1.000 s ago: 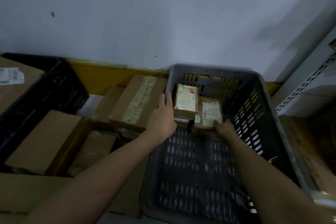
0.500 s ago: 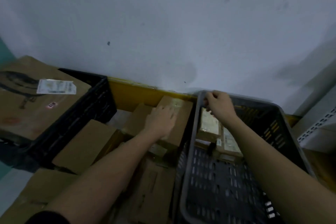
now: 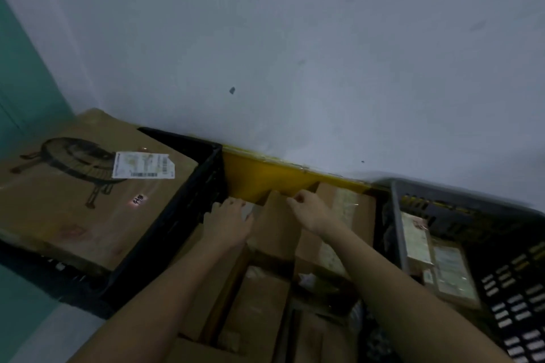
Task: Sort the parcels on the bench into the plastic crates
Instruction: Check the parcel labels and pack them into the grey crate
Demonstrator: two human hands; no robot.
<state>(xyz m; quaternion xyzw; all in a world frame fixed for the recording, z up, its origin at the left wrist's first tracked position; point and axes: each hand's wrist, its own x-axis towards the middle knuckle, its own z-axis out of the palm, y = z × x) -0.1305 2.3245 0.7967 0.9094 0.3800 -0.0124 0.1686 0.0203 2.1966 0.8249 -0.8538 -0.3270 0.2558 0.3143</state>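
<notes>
Reaching both hands onto the middle cardboard parcel, I've got my left hand flat at its left edge and my right hand curling over its far end, long axis running away from me, grey crate to the right.

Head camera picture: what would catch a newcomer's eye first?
Two bare arms reach to a brown box by the yellow ledge; the left hand and right hand flank it. At left, a big carton with a white label fills a black crate.
</notes>
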